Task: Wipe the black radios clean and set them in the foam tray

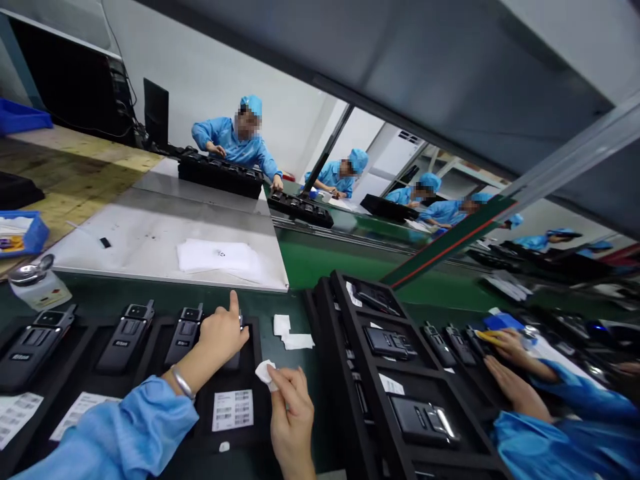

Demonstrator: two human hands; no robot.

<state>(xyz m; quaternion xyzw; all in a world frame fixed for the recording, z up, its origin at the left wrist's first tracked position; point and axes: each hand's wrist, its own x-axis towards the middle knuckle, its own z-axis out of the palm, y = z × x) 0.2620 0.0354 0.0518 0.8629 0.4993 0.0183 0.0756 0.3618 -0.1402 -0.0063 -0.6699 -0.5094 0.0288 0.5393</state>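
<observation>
A black tray [150,333] in front of me holds several black handheld devices, each lying in its own slot. My left hand [220,337] rests on the rightmost device [234,360], fingers curled round it and the index finger pointing up. My right hand [290,410] pinches a small white wipe [265,372] just right of that device. A barcode label [233,409] lies in the slot below the device. Other devices [185,330] [126,333] sit to the left.
A second black tray [345,333] with devices stands to the right, where a neighbouring person's hands [510,373] work. White paper scraps [293,333] lie on the green belt. A metal plate [165,233] carries papers. Several workers in blue sit along the far side.
</observation>
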